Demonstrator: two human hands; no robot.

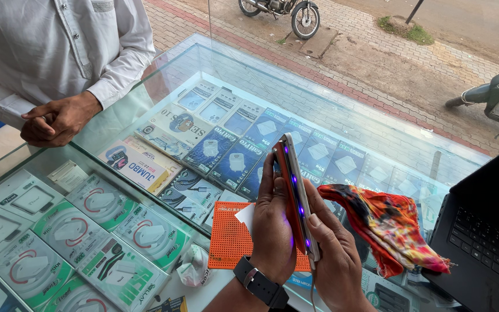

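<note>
Phone held edge-up between two hands above a glass display counter

The left hand (272,222) cups the smartphone (295,193) from nine o'clock, fingers closed along its orange back, while the right hand (336,254) pinches the lower edge from four o'clock. The phone stands nearly upright over the glass counter (215,63); a loosened grip could likely drop it onto the glass. The patterned cloth (388,222) at three o'clock and the laptop (486,231) crowd that side.
</note>
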